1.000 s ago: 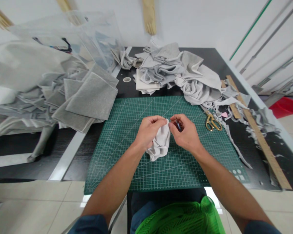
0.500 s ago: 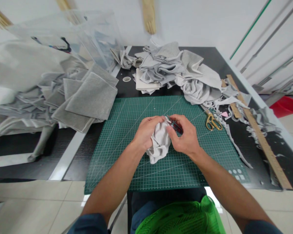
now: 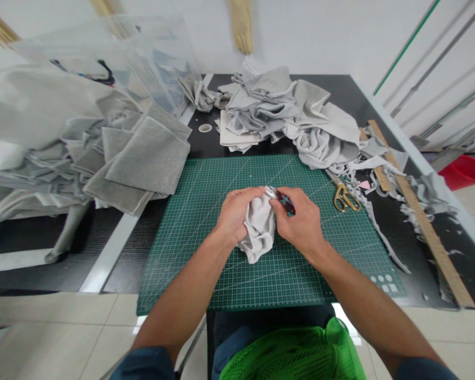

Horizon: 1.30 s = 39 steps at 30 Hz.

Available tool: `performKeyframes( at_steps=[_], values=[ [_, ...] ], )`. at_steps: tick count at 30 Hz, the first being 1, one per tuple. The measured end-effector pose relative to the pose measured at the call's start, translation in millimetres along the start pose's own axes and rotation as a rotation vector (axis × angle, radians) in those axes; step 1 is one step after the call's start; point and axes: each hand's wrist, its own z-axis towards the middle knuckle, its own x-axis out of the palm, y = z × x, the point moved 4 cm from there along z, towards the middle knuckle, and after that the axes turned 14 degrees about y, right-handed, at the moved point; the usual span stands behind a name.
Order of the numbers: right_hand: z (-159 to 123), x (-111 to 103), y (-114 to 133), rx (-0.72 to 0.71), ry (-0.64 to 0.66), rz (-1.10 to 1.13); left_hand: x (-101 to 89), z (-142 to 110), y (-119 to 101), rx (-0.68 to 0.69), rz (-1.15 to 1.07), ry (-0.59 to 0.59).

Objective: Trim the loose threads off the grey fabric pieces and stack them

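A crumpled piece of light grey cloth (image 3: 260, 224) hangs just above the green cutting mat (image 3: 190, 264). My left hand (image 3: 236, 214) is closed on the cloth, gathering its upper edge between thumb and fingers. In my right hand (image 3: 301, 216) sit small thread snips (image 3: 271, 193), their silver end against the cloth's top edge. The dark grip of the snips is mostly covered by my fingers, and whether the blades are apart cannot be made out. Both hands nearly meet over the middle of the mat.
Gold-handled scissors (image 3: 345, 198) lie on the mat's right side by fabric scraps and a wooden ruler (image 3: 427, 227). Grey cloth pieces (image 3: 150, 155) are piled left, with a heap of cloth (image 3: 269, 103) behind. A clear plastic box (image 3: 158, 63) stands back left; green mesh (image 3: 293, 353) covers my lap.
The snips have turned a little in my right hand, so more of their silver end shows at the cloth edge. The cloth's lower folds have shifted slightly; both hands stay almost in place.
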Motion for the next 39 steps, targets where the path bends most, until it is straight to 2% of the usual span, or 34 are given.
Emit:
performKeyframes(
  at_steps=[9, 33, 39],
  values=[
    [-1.5, 1.2, -4.1, -0.008, -0.011, -0.009, 1.5, -3.6, -1.8, 0.016, 0.111, 0.038],
    [-0.6, 1.2, -4.8, -0.007, 0.003, 0.021, 1.9, -5.8, -4.4, 0.076, 0.329, 0.015],
    [-0.4, 0.4, -5.6, 0.02, 0.001, 0.012, 3.6, -8.0, -7.6, 0.147, 0.449, 0.0]
  ],
)
